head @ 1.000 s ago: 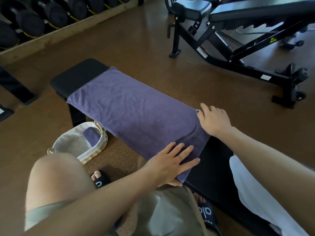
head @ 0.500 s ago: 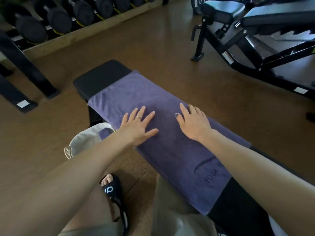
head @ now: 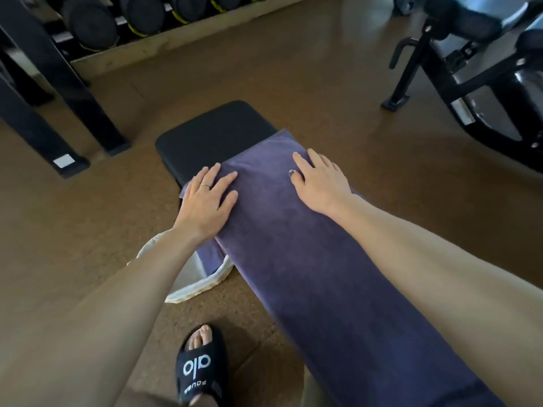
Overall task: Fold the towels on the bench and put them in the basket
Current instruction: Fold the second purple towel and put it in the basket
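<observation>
A long purple towel (head: 293,259) lies flat along the black bench (head: 211,133). My left hand (head: 205,201) rests flat on the towel's far left corner, its fingers straight and spread. My right hand (head: 318,183) presses flat near the towel's far right edge. The white-lined basket (head: 191,289) stands on the floor below the bench's left side, partly hidden by my left forearm, with a folded purple towel (head: 210,257) showing inside it.
A dumbbell rack (head: 117,22) runs along the back left with black frame legs (head: 67,92) in front. An adjustable bench frame (head: 470,83) stands at the right. My foot in a black slide (head: 199,368) is on the brown floor.
Both hands slid along the towel from its near end to its far end, staying flat on it. The view followed them along the bench.
</observation>
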